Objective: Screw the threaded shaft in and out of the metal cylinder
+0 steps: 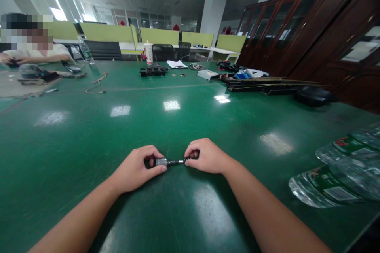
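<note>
In the head view, my left hand pinches a small silver cylinder between thumb and fingers, just above the green table top. From the cylinder a thin dark shaft with a bright section runs right toward my other hand. My right hand is closed on a small dark part at the shaft's far end; fingers cover most of it. The whole piece lies roughly level between both hands. Its exact kind cannot be made out.
Clear plastic water bottles lie at the right edge. Farther back are dark metal rails, a grey box, a black frame, a rope and a white bottle. A person sits at the far left.
</note>
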Demonstrator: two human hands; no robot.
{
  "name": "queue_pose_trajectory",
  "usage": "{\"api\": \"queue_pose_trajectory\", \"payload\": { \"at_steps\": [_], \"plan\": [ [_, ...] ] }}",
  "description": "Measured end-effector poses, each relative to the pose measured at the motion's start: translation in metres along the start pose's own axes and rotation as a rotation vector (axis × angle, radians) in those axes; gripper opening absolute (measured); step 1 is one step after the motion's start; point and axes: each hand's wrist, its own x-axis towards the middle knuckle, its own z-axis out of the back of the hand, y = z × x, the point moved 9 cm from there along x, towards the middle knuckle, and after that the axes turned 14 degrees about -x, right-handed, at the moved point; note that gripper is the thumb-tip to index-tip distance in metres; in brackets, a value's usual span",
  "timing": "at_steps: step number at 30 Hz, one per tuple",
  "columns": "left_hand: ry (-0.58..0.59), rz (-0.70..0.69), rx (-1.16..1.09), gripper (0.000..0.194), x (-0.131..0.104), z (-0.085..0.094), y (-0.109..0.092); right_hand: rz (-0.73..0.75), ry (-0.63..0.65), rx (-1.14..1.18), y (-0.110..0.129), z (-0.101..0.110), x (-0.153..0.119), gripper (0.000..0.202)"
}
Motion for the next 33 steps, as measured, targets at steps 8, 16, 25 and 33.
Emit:
{"api": "queue_pose_trajectory", "payload": {
  "at_steps": [8,16,25,33],
  "plan": [
    [0.006,0.009,-0.009,0.023,0.000,-0.001,0.002,-0.070,-0.048,0.043,-0.013,0.008,-0.001,0.007],
    [0.006,0.018,-0.016,0.023,0.000,-0.001,0.004,-0.045,0.019,0.071,-0.007,0.002,-0.001,0.010],
    [0.020,0.014,-0.021,0.020,0.000,-0.002,0.005,0.102,-0.031,0.063,0.034,-0.014,0.005,0.017],
    [0.040,0.014,-0.003,0.022,-0.001,-0.003,0.005,0.088,-0.041,0.068,0.044,-0.018,0.004,0.016]
  ]
}}
